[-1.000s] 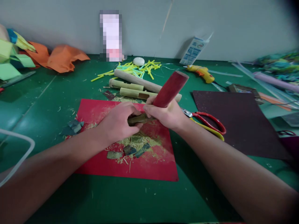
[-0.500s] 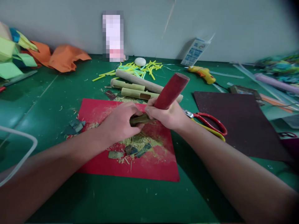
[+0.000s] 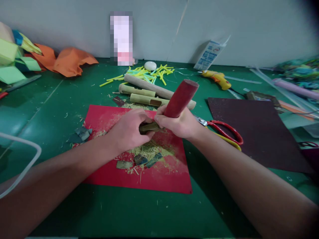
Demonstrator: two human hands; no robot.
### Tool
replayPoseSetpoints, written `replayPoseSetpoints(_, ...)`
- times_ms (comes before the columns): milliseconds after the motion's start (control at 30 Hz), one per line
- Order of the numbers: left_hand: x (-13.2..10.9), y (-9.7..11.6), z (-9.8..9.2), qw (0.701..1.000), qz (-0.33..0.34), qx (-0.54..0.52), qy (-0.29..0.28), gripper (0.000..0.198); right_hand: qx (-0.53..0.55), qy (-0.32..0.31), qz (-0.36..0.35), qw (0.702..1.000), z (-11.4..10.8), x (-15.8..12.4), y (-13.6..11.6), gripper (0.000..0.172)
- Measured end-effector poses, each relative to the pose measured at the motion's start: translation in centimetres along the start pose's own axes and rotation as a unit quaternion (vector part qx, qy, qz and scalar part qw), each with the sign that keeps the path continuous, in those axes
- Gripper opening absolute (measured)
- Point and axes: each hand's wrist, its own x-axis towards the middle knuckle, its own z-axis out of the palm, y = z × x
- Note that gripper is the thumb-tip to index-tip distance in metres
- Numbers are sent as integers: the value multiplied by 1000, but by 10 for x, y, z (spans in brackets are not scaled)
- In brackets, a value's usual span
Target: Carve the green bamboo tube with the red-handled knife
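My left hand [image 3: 129,129] is closed around a short green-brown bamboo piece [image 3: 149,126], held above a red sheet [image 3: 104,116]. My right hand [image 3: 178,123] grips a thick red round handle [image 3: 181,98] that slants up and to the right; its lower end is hidden between my hands against the bamboo. Under my hands lie pale shavings and dark green bark chips [image 3: 143,157] on the red sheet.
Three bamboo sticks [image 3: 139,90] and cut yellow and teal straws [image 3: 147,72] lie behind the sheet. Red-and-yellow scissors [image 3: 223,132], a dark brown sheet [image 3: 251,129] and a yellow glue gun [image 3: 216,78] are on the right. Orange and green paper [image 3: 64,61] is piled far left.
Almost nothing has changed: both hands keep the same grip, and the red handle has tilted a little more upright.
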Motion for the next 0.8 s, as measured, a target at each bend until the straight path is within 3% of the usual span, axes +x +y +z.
replayPoseSetpoints(233, 1, 0, -1, 1000, 9, 9, 4, 5, 8, 4, -1, 1000, 3, -3, 2, 24)
replayPoseSetpoints(467, 1, -2, -1, 999, 30, 25, 15, 7, 43, 149, -25, 988, 11, -2, 4, 23)
replayPoseSetpoints(800, 0, 1, -1, 1000, -7, 7, -6, 9, 32, 59, 10, 998, 2, -4, 3, 24)
